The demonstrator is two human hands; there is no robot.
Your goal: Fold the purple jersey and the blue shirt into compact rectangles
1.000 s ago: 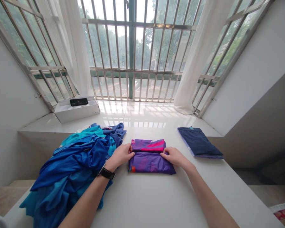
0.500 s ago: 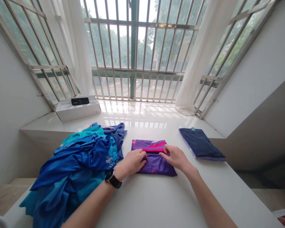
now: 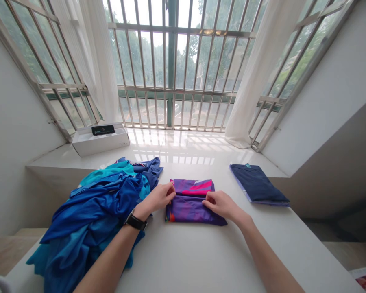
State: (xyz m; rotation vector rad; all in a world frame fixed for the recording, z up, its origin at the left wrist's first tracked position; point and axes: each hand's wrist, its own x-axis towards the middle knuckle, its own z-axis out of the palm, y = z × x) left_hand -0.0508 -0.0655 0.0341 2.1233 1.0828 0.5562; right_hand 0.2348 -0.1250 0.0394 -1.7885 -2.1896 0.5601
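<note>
A folded purple garment [image 3: 190, 209] with a bright pink stripe lies flat on the white table in front of me. My left hand [image 3: 161, 196], with a black watch on its wrist, pinches the garment's upper left edge near the fold line. At the right end of that line my right hand [image 3: 220, 203] has its fingers curled and closed on the cloth. Beside my left forearm is a heaped pile of blue and teal clothes [image 3: 94, 207], partly covered by that arm.
A folded dark navy garment [image 3: 260, 183] lies to the right on the white table [image 3: 183, 256]. An open white box [image 3: 100, 142] with a black phone [image 3: 103, 130] on it stands at the back left, by the barred window. White curtains [image 3: 242, 118] hang on both sides.
My left hand has moved left and slightly up, from the garment's middle to its left edge, uncovering its lower left corner. My right hand has shifted slightly left and down along the fold.
</note>
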